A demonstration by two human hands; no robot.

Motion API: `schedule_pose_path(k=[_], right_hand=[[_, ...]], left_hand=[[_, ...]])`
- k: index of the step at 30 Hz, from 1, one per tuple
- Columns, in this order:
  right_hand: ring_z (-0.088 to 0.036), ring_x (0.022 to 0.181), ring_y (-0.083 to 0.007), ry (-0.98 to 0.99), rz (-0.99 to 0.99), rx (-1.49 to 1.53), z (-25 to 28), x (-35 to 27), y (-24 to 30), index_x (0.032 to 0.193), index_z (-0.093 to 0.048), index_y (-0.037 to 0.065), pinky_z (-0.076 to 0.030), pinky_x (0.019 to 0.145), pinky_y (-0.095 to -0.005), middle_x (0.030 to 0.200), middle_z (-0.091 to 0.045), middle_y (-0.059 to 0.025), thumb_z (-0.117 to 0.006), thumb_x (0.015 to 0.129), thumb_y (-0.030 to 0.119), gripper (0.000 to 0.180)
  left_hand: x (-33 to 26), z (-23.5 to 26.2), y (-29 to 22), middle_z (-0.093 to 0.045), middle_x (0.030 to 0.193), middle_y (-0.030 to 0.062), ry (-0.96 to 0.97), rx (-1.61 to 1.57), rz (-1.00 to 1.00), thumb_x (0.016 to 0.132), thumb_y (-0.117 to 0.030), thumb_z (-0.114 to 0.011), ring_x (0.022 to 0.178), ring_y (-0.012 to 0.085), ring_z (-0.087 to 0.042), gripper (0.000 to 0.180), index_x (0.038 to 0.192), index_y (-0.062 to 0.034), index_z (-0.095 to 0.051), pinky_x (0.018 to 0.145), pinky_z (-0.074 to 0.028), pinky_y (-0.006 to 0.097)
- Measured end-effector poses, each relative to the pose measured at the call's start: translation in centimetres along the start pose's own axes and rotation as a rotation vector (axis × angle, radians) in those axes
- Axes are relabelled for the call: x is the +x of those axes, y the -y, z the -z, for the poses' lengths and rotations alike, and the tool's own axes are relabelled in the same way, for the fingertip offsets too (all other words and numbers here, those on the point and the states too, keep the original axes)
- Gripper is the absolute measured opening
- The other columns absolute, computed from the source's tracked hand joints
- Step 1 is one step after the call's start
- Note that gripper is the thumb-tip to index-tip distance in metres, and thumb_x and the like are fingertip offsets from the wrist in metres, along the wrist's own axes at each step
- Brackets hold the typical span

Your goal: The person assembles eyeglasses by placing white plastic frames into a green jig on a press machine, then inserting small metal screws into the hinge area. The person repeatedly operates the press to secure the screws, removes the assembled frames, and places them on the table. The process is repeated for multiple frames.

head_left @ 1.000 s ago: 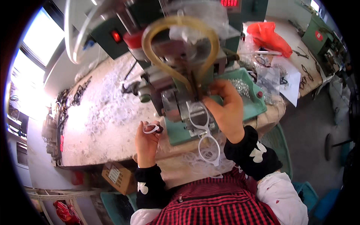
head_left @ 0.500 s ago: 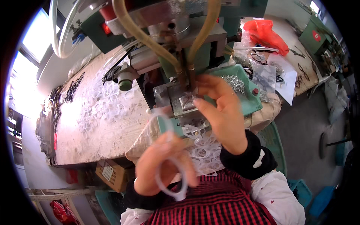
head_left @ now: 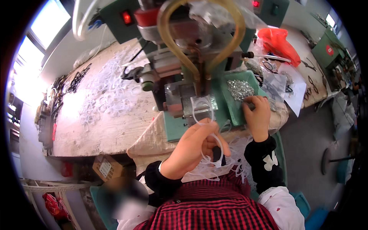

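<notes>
Your left hand [head_left: 195, 147] has risen, fingers closed round a clear spectacle frame [head_left: 205, 126] now offered up to the green press [head_left: 191, 69] (loading looks underway). Your right hand [head_left: 257, 115] has shifted, fingertips pinching in the green tray [head_left: 230, 111] of small metal parts [head_left: 240, 89].

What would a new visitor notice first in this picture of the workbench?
Probably the green bench machine with its looping amber hoses, at top centre. Just below it, the left hand holds a clear eyeglass frame up to the machine. The right hand reaches into a green tray of small shiny metal parts.
</notes>
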State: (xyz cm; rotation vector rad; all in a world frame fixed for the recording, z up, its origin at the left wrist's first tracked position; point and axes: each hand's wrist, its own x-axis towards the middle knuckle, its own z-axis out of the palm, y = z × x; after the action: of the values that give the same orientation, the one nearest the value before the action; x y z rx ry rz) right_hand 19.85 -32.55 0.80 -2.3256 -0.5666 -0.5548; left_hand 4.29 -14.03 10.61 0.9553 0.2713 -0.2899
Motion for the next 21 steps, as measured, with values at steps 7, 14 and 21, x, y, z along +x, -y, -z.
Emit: schedule_pose_path(k=[7, 14, 21], right_hand=[[-0.065, 0.08, -0.0192, -0.068, -0.092, 0.165, -1.7, -0.5, -0.4, 0.092, -0.069, 0.003, -0.049, 0.077, -0.0304, 0.084, -0.068, -0.0053, -0.072, 0.086, 0.007, 0.008], [-0.065, 0.083, -0.0124, -0.028, -0.219, 0.497, -0.2, 0.6, 2.3, 0.099, -0.069, -0.001, -0.049, 0.08, -0.0261, 0.087, -0.069, -0.0051, -0.068, 0.089, 0.003, 0.011], [-0.067, 0.089, -0.0172, -0.106, -0.189, 0.494, -2.2, -0.3, 1.6, 0.103, -0.072, 0.0, -0.05, 0.083, -0.0288, 0.093, -0.071, -0.008, -0.068, 0.088, 0.001, 0.016]], left_hand=[[-6.0, 5.4, 2.4, -0.071, 0.101, 0.0108, 0.202, 0.271, -0.119, 0.106, -0.025, -0.056, 0.086, 0.0153, -0.067, 0.024, 0.115, -0.0021, -0.057, 0.074, -0.056, 0.028], [-9.0, 18.0, -7.9, -0.072, 0.088, 0.0058, -1.162, 1.205, -0.725, 0.089, -0.006, -0.07, 0.076, 0.014, -0.064, 0.008, 0.095, -0.0049, -0.076, 0.069, -0.049, 0.027], [-3.9, 37.8, -6.1, -0.07, 0.087, 0.0182, -1.28, 1.588, -0.39, 0.084, -0.019, -0.062, 0.08, 0.0385, -0.067, 0.02, 0.085, -0.0077, -0.078, 0.074, -0.053, 0.046]])
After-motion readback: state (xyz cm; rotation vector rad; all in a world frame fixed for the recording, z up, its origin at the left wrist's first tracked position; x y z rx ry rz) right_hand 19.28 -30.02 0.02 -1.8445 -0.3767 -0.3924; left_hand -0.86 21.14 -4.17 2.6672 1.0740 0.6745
